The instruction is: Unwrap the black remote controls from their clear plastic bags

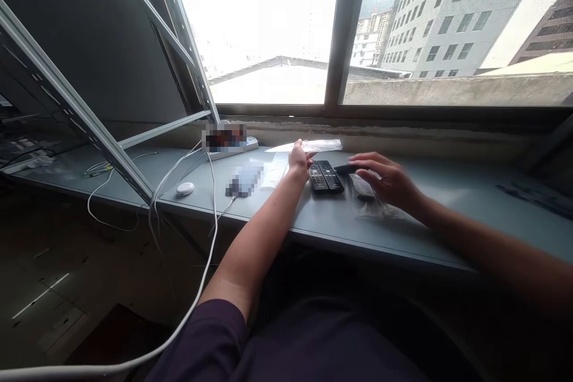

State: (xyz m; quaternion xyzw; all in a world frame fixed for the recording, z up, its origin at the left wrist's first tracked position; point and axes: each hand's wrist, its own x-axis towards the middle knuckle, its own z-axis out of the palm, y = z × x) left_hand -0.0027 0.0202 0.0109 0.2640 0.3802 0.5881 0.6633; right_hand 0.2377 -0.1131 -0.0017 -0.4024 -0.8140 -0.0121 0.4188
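Observation:
My left hand is closed on a clear plastic bag, held above the table toward the window. My right hand grips a dark, slim object that looks like a remote control, pointing left toward the bag. Between my hands, two black remote controls lie side by side with their buttons up. Under my right hand is another clear plastic bag with something dark in or beneath it; the hand partly covers it. A flat whitish plastic sheet or bag rests just left of my left hand.
The grey table runs along the window. On its left are a round white device, a blurred-out item on a cable, and a power strip. A white cable hangs over the front edge beside a metal frame.

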